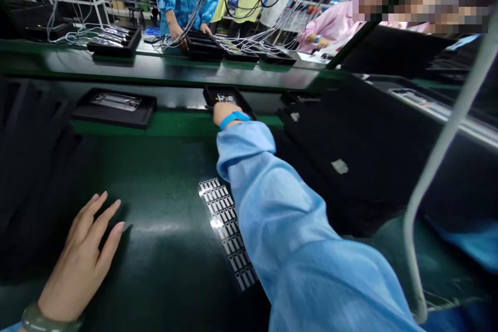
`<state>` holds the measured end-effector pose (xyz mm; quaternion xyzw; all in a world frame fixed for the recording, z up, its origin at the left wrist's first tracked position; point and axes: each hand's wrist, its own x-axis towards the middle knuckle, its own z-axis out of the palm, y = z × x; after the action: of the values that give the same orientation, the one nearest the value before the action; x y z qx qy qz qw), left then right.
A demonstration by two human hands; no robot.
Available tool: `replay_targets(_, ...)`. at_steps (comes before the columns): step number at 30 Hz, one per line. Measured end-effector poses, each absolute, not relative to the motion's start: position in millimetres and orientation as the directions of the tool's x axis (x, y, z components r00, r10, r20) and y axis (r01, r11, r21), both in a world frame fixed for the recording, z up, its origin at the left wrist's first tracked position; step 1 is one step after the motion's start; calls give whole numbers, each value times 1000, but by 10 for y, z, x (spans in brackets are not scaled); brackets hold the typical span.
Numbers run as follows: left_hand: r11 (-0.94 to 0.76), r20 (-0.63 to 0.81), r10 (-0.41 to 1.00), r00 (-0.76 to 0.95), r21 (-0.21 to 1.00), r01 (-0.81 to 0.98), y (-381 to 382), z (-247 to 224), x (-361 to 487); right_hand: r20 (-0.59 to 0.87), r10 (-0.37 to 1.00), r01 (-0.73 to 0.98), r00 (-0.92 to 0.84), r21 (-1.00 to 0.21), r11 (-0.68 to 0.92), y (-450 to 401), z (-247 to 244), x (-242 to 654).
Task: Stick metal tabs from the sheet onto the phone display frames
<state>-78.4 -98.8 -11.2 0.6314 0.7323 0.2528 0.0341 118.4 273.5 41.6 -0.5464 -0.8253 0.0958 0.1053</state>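
left hand [80, 259] loose, fingers spread, loads of green mat [155, 192] beside it; right hand [227, 114] at the far-edge black tray [245, 102], long axis slanting down-right, can't tell that hand's grip

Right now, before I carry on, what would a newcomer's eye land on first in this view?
Probably the blue sleeve sweeping from the lower right to the centre, its right hand reaching to a black tray beyond. Next, the sheet of small white pieces on the green surface, partly hidden by that sleeve. Then the left hand, open at lower left, a bracelet at its wrist.
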Motion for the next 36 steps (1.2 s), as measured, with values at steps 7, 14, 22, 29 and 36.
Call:
replay_targets(7,50,216,966,-142,385,922,-991,-186,-750,27,962,960,-270,77,268,2726,184,2153)
replay_targets(14,32,190,976,-109,368,929,-986,-249,-782,135,866,871,-481,188,454,2625,316,2018)
replay_targets(22,10,186,978,-98,425,905,-974,-203,-757,225,779,810,-586,197,552,2270,477,1874)
replay_targets(29,178,39,960,-277,679,712,-974,-101,-641,355,573,641,-739,107,760,1695,671,1588)
replay_targets(36,247,-303,842,-447,952,-181,-900,182,-419,289,258,286,-922,60,956,666,588,1484)
